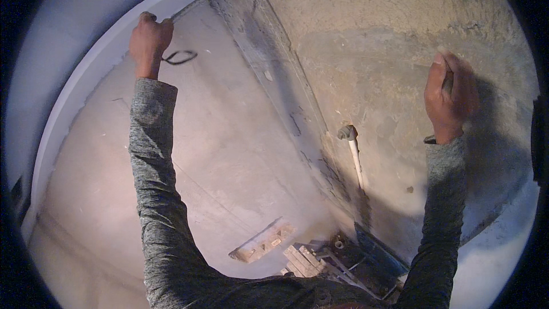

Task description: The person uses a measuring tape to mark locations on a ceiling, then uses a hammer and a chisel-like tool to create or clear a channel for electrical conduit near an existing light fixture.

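My left hand (150, 43) is closed at the upper left, near the edge of a white curved border (100, 54); what it grips is hidden. A thin black loop (180, 57) shows just right of my left wrist. My right hand (449, 91) is closed, slightly blurred, in front of the rough tan plastered surface (372, 0); I cannot make out what is in its fingers. Between my hands, a white pipe (355, 163) with a grey end fitting (346, 133) lies against that surface.
A long grey strip (274, 74) runs diagonally between the pale smooth surface (223, 137) and the tan one. Low in view are a small wooden piece (260, 242), stacked pale slats (300, 260) and a dark metal item (349, 254).
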A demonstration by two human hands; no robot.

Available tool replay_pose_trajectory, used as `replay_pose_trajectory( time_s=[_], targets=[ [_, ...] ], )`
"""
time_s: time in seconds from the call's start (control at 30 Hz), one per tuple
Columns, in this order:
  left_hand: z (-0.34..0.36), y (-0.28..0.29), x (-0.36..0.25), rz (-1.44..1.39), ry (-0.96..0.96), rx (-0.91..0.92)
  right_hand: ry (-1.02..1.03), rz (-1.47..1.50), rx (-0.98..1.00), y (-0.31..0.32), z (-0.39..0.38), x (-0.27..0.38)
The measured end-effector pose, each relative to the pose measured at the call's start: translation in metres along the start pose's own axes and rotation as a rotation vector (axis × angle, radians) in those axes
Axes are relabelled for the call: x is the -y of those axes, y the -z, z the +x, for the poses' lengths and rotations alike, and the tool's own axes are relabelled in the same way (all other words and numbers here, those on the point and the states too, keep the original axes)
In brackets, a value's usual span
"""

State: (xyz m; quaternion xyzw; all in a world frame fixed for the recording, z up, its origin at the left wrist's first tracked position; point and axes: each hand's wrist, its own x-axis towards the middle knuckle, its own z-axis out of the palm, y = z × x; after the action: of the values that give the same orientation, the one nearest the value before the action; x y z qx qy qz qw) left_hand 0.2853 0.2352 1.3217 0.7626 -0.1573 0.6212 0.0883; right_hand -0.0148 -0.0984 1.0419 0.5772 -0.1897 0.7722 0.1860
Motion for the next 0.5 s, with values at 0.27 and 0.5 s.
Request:
replay_pose_trajectory(
  time_s=[0.27, 0.5],
  targets=[
    [0.021, 0.0, -0.012, 0.051, 0.003, 0.028, -0.046, 0.17, -0.045, 0.006, 0.005, 0.002],
    [0.031, -0.005, -0.012, 0.073, 0.006, 0.03, -0.039, 0.266, -0.096, 0.005, 0.005, 0.002]
  ],
)
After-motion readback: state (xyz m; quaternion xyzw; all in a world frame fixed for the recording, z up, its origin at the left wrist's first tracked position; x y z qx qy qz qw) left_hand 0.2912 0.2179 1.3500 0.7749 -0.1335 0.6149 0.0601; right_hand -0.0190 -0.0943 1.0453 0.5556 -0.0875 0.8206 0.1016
